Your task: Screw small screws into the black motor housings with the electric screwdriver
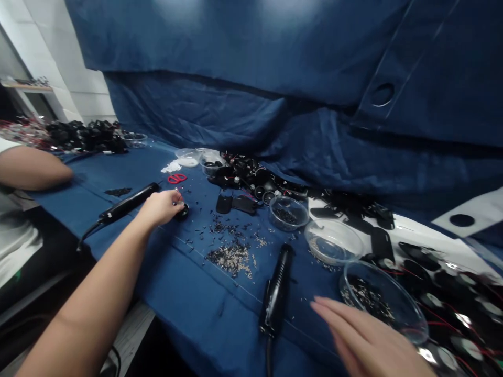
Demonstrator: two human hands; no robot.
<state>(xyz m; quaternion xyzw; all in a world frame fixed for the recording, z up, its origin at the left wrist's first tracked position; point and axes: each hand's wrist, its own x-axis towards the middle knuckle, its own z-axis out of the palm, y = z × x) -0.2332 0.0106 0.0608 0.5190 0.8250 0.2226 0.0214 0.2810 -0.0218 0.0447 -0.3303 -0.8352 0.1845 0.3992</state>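
My left hand (159, 208) reaches out to the left side of the table, its fingers closed on a small black round part (183, 211) with thin red wire at its top. The fingers cover much of that part. Just left of this hand lies a black corded electric screwdriver (128, 203). My right hand (367, 337) is at the lower right, fingers stretched out and holding nothing. Nearest to it are a clear plastic bowl (383, 298) with small dark and light screws and a second black electric screwdriver (278, 290). Loose screws (233, 256) lie heaped between my hands.
Red-handled scissors (176, 178) lie beyond my left hand. Clear bowls (288, 213) and a clear lid (334, 242) stand along the back, near dark flat pieces (236, 204). Wired black parts (451, 303) pile up at right. Another person's arm (33, 167) rests at left.
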